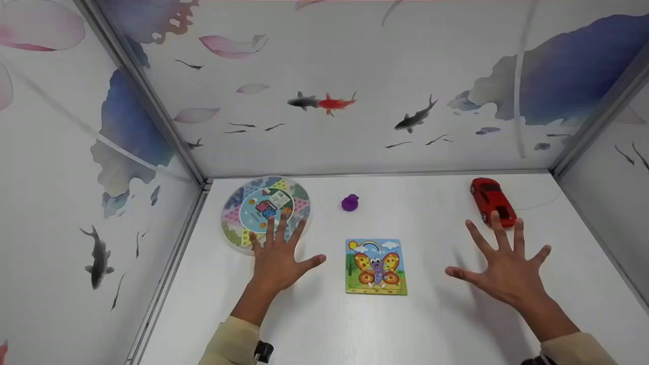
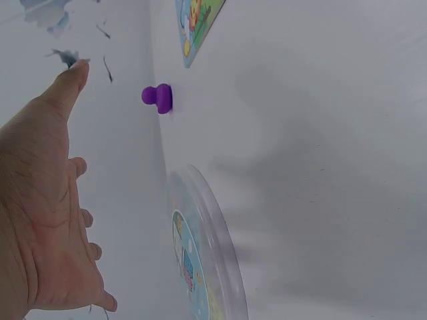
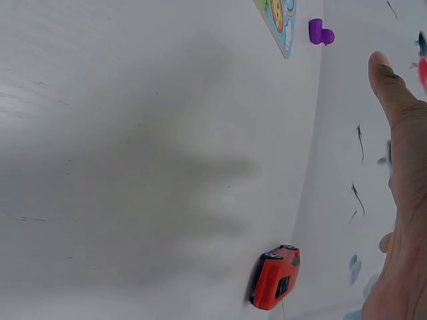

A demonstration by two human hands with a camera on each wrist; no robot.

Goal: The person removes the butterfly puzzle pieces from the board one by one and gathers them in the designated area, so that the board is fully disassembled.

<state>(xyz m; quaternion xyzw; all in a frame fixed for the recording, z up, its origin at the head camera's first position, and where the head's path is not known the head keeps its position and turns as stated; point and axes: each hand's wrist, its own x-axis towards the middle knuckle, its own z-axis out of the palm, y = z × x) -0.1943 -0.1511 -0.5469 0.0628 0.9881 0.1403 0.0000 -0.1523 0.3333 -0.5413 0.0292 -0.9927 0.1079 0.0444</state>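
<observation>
My left hand (image 1: pixel 277 263) is spread above the table with nothing in it, its fingertips overlapping the near side of a round board-game box (image 1: pixel 237 200) in the head view. The right hand (image 1: pixel 512 274) also hovers with fingers apart, just short of a red toy car (image 1: pixel 488 198). Between the hands lies a square butterfly puzzle (image 1: pixel 376 266), flat on the table. Behind the puzzle sits a small purple rubber duck (image 1: pixel 350 203). In the left wrist view, a gap shows between the left hand (image 2: pixel 47 207) and the clear-rimmed box (image 2: pixel 213 247).
The white table (image 1: pixel 355 329) is walled in at the back and both sides by panels printed with fish and petals. Grey metal posts (image 1: pixel 147 96) mark the corners. A thin line runs from the car toward the right table edge.
</observation>
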